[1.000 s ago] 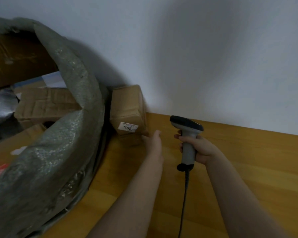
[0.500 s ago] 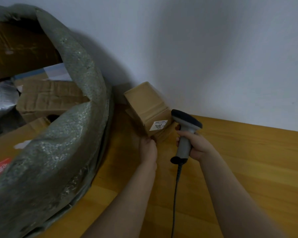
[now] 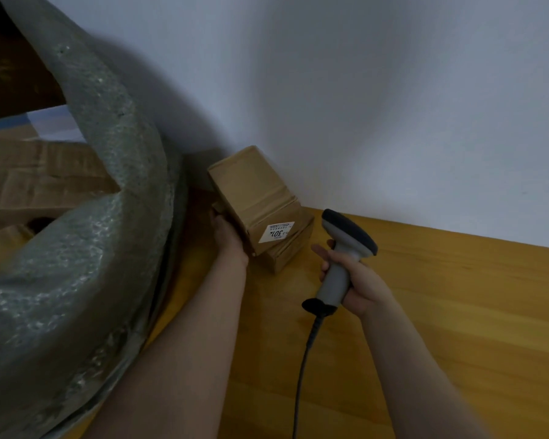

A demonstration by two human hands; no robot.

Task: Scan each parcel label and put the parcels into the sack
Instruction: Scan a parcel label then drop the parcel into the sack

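Dim, soft picture; broad shadows on wall; edges bowed

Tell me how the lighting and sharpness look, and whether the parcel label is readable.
Head view: dim light, a broad shadow on the wall behind the sack; wide-lens bending at the edges; the label on the parcel shows large digits, small print too soft.

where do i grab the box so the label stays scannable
Probably the box by its bare left side, from the left, as the left hand does; the label sits on the face turned toward the scanner, so gripping there would block it.
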